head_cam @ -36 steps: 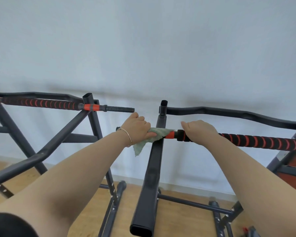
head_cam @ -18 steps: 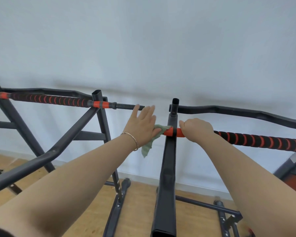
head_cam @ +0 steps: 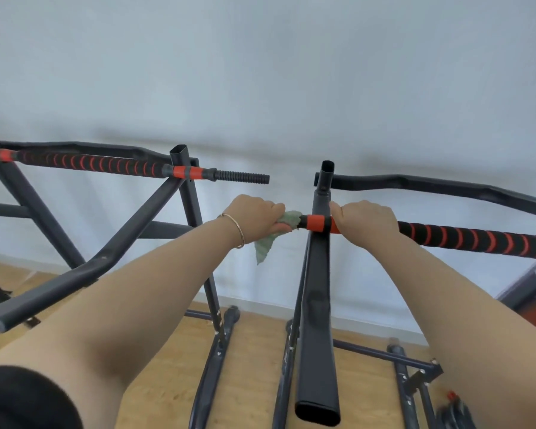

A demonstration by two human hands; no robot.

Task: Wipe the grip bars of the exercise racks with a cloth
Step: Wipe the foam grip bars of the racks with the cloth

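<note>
Two hands work on the grip bar (head_cam: 477,239) of the right-hand rack. The left hand (head_cam: 254,213) has its fingers curled round the green cloth (head_cam: 288,222), wrapping it over the bar's short end stub just left of the upright post (head_cam: 322,193); a loose corner of cloth hangs below. The right hand (head_cam: 364,218) grips the bar just right of the post, apparently steadying it. Half a second earlier the left fingers lay straight over the cloth. They have since closed, so a fresh hold is set, probably for a twisting or sliding stroke along the end. The orange collar (head_cam: 317,222) shows between the hands. The left rack's grip bar (head_cam: 90,165) stands well apart, with no hand on it.
</note>
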